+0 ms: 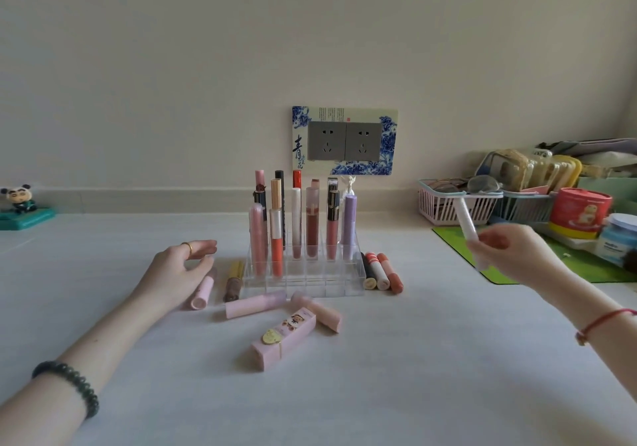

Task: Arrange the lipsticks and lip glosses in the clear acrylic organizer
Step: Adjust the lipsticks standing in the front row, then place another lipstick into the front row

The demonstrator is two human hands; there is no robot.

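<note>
clear acrylic organizer (303,273) sits mid-table (413,359), rear slots full of upright glosses. right hand (510,249) pinches a white tube (468,225), lifted and tilted, well right of the organizer. left hand (179,269) hovers open, empty, over a pink lipstick (203,292). boxed lipstick (284,338) lies in front.

Dim, flat daylight, faint soft shadows, wide-angle edge stretch, right hand (510,250) motion-blurred

Upright tubes (312,228) in organizer (358,275) (loose tubes (255,304) before, both sides).
</note>
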